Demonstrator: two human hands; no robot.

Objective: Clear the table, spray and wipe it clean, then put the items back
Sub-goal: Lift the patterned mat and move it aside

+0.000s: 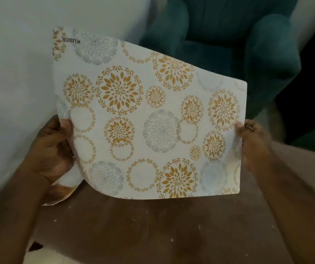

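A white table mat [149, 119] printed with gold and grey flower circles is held up above the brown wooden table [133, 229], tilted toward me. My left hand [53, 149] grips its left edge, thumb on the printed face. My right hand [253, 145] pinches the right edge. The mat's lower left corner curls under by my left wrist. The bare tabletop shows small white specks.
A teal upholstered armchair [238, 44] stands just beyond the table at the upper right. A white wall [15, 73] runs along the left side, close to the mat's left edge. A pale floor strip [267, 115] shows between chair and table.
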